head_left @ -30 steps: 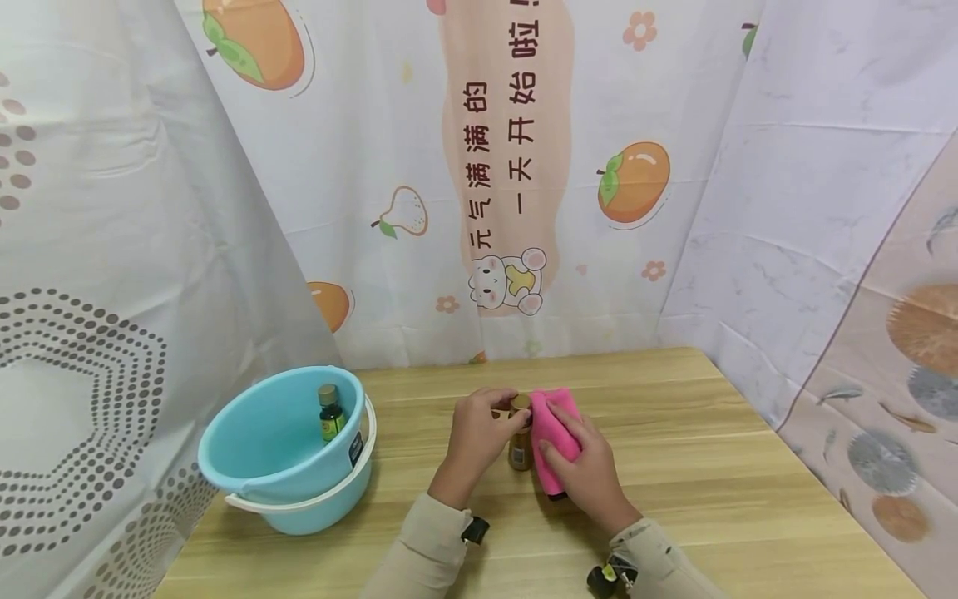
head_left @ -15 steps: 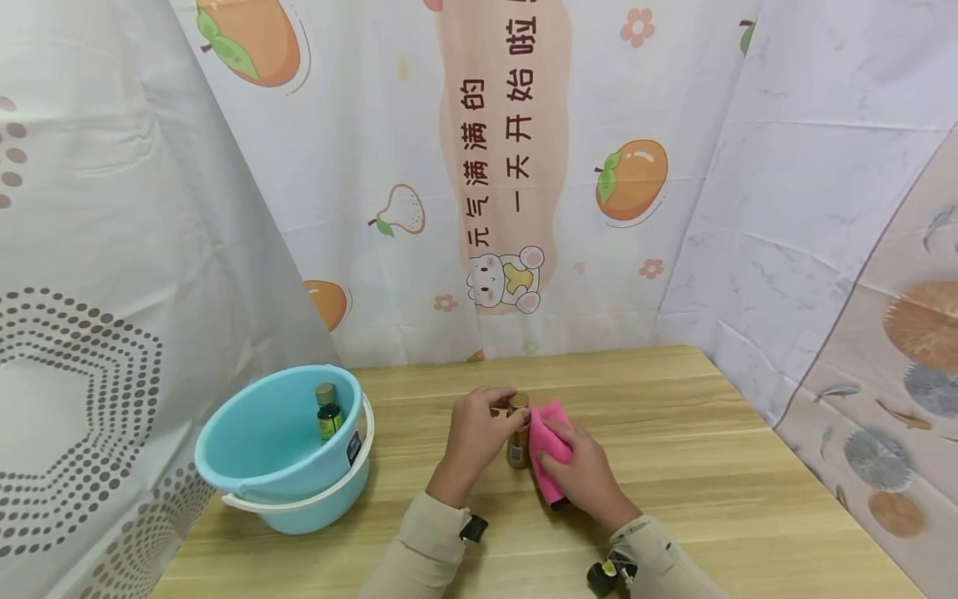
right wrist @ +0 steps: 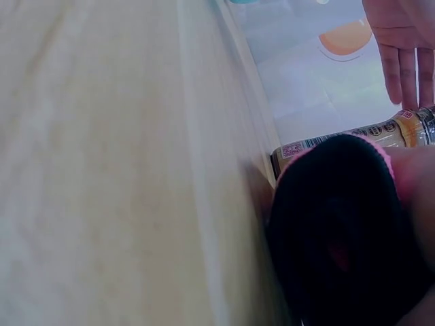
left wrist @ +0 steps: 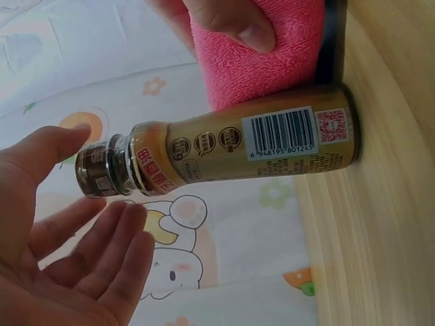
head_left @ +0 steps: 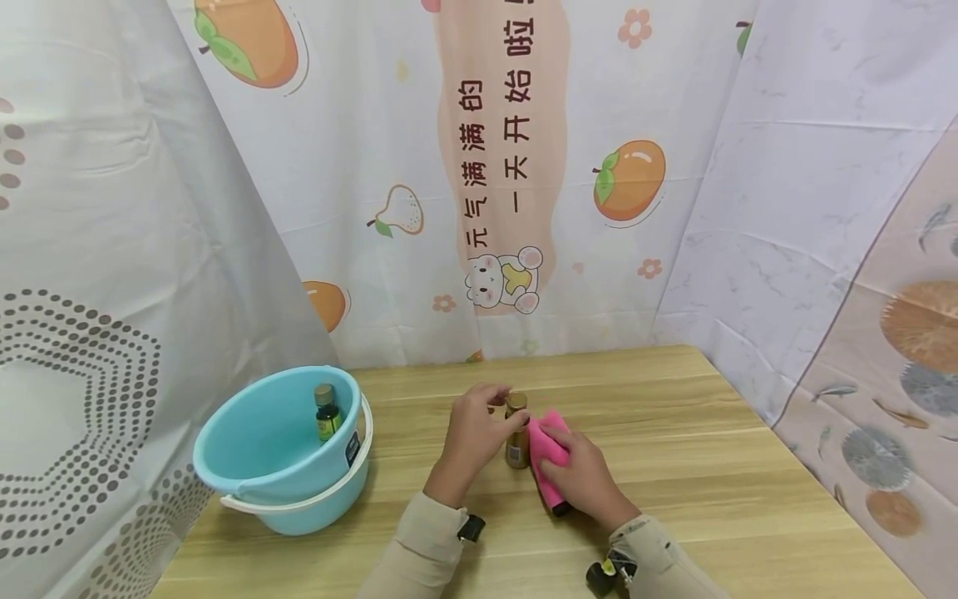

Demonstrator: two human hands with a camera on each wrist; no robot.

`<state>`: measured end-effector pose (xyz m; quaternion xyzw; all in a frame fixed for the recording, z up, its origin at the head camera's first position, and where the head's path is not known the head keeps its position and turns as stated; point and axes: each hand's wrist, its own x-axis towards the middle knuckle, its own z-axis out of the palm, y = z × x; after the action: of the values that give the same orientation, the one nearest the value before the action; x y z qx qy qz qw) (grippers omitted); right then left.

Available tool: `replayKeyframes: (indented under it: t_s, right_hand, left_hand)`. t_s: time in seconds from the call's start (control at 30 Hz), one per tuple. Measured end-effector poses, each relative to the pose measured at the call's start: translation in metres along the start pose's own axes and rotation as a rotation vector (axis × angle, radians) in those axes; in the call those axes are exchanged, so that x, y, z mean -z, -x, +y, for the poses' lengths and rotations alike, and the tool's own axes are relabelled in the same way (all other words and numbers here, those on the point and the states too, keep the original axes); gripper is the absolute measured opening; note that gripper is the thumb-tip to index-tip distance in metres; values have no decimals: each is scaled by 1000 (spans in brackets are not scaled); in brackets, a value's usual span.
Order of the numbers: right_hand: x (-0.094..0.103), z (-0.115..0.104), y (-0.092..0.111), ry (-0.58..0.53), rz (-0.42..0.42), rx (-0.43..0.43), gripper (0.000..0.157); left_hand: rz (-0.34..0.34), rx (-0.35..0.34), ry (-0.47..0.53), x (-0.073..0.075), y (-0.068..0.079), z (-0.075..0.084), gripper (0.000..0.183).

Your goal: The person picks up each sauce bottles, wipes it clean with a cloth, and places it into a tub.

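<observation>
Gold-brown bottle (left wrist: 224, 149) upright on the wooden table (head_left: 711, 466), directly between the two hands, barcode plain in the left wrist view. Left hand (head_left: 475, 428) at the top: thumb and forefinger lightly pinch the cap (left wrist: 92, 170), the other fingers bent loosely and off the glass. Right hand (head_left: 578, 478) grips a folded pink cloth (left wrist: 272, 75), dark-backed at its lower end, and holds it against the bottle's right side. Looks like a wipe-down, probably midway — cloth on the glass, both hands engaged, nothing let go. How much of the surface has been covered cannot be told; no clear wet or dirty patch shows to judge by. Off to the left, a blue bucket (head_left: 318, 513) holds a smaller dark bottle (head_left: 327, 416) with a yellow-green label; whether that one has been wiped, cannot say. Not yet done: cloth lifted clear, cap released — and the gold-brown bottle stands outside the bucket.
</observation>
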<state>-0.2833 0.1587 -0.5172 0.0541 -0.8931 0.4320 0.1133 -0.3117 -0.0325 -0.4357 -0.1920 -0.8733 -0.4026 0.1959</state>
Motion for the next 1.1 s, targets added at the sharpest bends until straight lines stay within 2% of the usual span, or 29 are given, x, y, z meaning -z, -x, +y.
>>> replayKeyframes:
  t_s: [0.1, 0.27, 0.43, 0.7, 0.9, 1.0, 1.1]
  right_hand:
    - [0, 0, -1, -9, 5, -5, 60]
    - [-1, -1, -2, -36, 25, -18, 60]
    - [0, -4, 0, -49, 65, 2, 61]
    - [2, -9, 3, -120, 141, 79, 58]
    - [2, -9, 3, -163, 209, 167, 61]
    - [2, -9, 3, -183, 212, 181, 61]
    - [1, -8, 3, -189, 176, 154, 58]
  left_hand:
    - [20, 3, -28, -1, 0, 0, 45]
    - [31, 22, -39, -1, -1, 0, 33]
    - [31, 12, -42, 0, -1, 2, 30]
    - [19, -3, -21, 1, 0, 2, 26]
    - [-6, -8, 1, 2, 0, 2, 29]
    - [-14, -11, 5, 2, 0, 1, 31]
    - [-20, -12, 9, 2, -1, 1, 32]
